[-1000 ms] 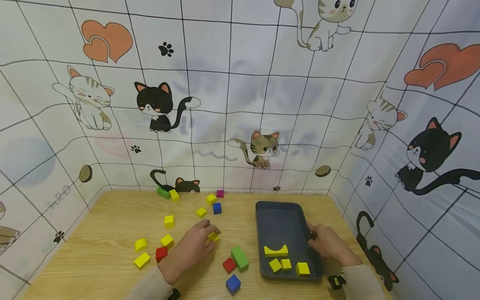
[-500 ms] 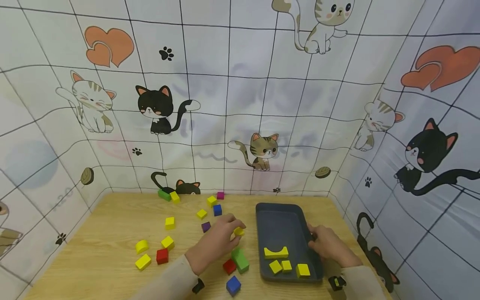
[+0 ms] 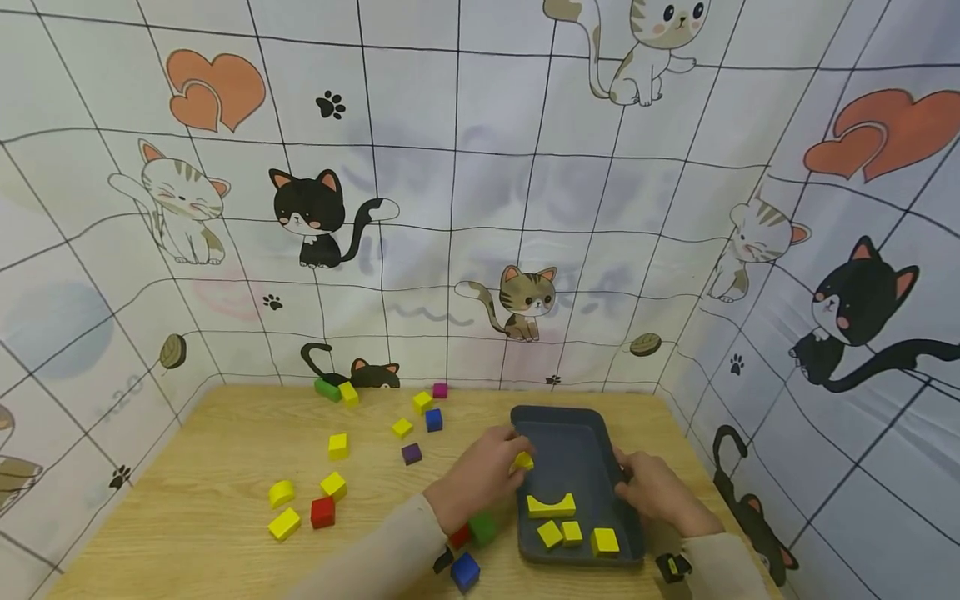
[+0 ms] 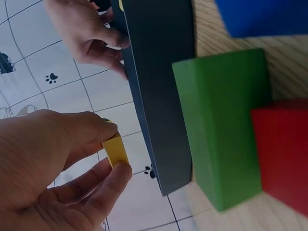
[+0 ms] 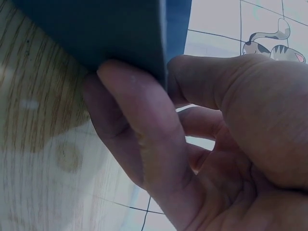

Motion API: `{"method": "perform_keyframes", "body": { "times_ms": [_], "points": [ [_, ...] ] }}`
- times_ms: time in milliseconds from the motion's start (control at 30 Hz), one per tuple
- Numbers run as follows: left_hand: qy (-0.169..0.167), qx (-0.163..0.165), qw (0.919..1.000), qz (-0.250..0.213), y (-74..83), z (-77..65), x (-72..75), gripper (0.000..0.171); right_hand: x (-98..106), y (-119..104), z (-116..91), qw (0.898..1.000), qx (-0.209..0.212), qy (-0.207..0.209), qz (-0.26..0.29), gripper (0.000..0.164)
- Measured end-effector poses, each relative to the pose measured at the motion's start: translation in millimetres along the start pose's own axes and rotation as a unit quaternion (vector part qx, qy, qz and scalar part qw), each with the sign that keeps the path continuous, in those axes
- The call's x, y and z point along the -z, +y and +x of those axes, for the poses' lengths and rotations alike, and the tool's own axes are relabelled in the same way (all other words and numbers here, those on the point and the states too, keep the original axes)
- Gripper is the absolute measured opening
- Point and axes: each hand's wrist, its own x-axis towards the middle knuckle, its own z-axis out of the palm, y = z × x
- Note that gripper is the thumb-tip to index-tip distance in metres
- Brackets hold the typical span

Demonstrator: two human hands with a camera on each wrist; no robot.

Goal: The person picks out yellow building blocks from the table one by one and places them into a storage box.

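Observation:
My left hand [image 3: 480,475] pinches a small yellow block [image 4: 116,150] between thumb and fingers, at the left rim of the dark grey tray [image 3: 577,442]. In the head view the same yellow block [image 3: 523,461] shows just past the fingertips. My right hand [image 3: 663,492] holds the tray's right rim; in the right wrist view its thumb and curled fingers [image 5: 144,106] are on either side of the tray wall [image 5: 110,29]. Inside the tray's near end lie a yellow arch block [image 3: 551,506] and several yellow blocks [image 3: 605,542].
Left of the tray, a green block [image 4: 221,130], a red block [image 4: 284,149] and a blue block [image 3: 465,572] lie close together, partly under the left arm. Farther left are scattered yellow blocks [image 3: 339,446], a red cube [image 3: 322,512] and a purple cube [image 3: 411,453]. Cat-printed cloth [image 3: 420,275] surrounds the table.
My left hand has carried the yellow block rightward from among the loose blocks to the tray's left rim, uncovering the purple cube. The right hand has stayed on the tray.

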Motion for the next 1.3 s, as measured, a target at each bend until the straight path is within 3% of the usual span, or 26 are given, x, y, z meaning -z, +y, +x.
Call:
{"method": "perform_keyframes", "body": {
  "times_ms": [367,900,1167,1300],
  "points": [
    [-0.029,-0.015,0.9989,0.034,3.7,17.1,-21.3,0.028,-1.2,1.0,1.0,1.000,-0.008,-0.007,-0.007,0.071],
    [-0.084,-0.014,0.9878,0.131,8.1,20.4,-22.6,0.024,-2.2,-0.6,0.5,1.000,-0.004,-0.002,-0.014,0.070],
    [-0.081,-0.022,0.9898,0.116,7.3,16.5,-18.2,0.024,-2.2,-0.3,1.6,1.000,-0.011,-0.007,-0.015,0.070],
    [-0.071,-0.004,0.9931,0.093,3.7,13.3,-11.8,0.031,-2.8,1.1,2.0,1.000,-0.010,-0.004,-0.015,0.071]
  ]
}}
